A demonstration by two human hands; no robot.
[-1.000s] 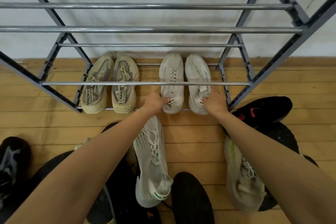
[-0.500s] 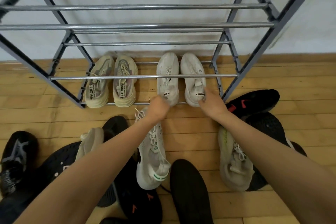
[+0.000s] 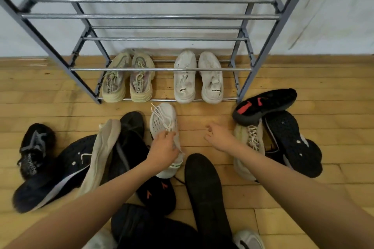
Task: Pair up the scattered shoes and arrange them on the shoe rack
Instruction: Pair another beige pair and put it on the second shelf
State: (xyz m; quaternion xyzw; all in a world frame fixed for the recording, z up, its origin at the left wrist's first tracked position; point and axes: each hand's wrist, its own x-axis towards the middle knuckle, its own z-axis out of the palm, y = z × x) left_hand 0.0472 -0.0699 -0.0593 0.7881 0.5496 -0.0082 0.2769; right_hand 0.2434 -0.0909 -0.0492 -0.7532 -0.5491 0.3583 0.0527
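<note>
A grey metal shoe rack (image 3: pixel 162 69) stands against the wall. On its bottom tier sit a beige pair (image 3: pixel 127 79) at the left and a white pair (image 3: pixel 199 78) at the right. Just in front of the rack a white knit sneaker (image 3: pixel 162 119) with loose laces lies on the floor. My left hand (image 3: pixel 165 147) rests on its middle, fingers curled over the laces. My right hand (image 3: pixel 217 136) hovers above bare floor to the right, fingers apart and holding nothing. A cream laced sneaker (image 3: pixel 250 141) lies just right of that hand.
Black shoes lie scattered: sole-up ones with red marks (image 3: pixel 265 105) and white dots (image 3: pixel 293 143) at the right, one sole-up (image 3: pixel 204 190) in the middle, several (image 3: pixel 52 170) at the left beside a beige shoe on its side (image 3: pixel 103 147). Wooden floor (image 3: pixel 334 91) flanks the rack.
Both hands have let go of the white pair on the bottom tier and drawn back. The left hand has come down onto the white knit sneaker; the right hovers over the floor.
</note>
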